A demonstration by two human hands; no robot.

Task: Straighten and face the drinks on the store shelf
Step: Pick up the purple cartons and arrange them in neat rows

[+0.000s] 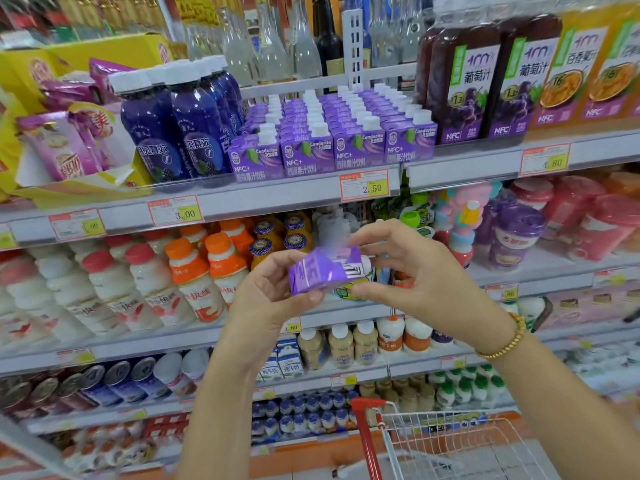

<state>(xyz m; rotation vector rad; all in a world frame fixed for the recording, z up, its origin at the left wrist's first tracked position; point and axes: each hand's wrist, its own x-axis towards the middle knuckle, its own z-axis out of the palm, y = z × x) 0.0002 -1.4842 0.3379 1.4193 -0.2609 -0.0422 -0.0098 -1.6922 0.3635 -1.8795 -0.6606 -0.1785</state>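
Observation:
A small purple drink carton (323, 270) with a white cap lies on its side in mid-air, in front of the second shelf. My left hand (273, 289) grips its left end from below and behind. My right hand (412, 271) pinches its right, capped end between thumb and fingers. Above, on the upper shelf (277, 195), stand several rows of the same purple cartons (332, 133), labels facing out. The front row looks even.
Dark blue bottles (180, 123) stand left of the cartons, tall grape juice bottles (478, 81) to their right. White bottles with red and orange caps (166, 278) fill the shelf below. A wire trolley with a red handle (433, 441) sits at bottom right.

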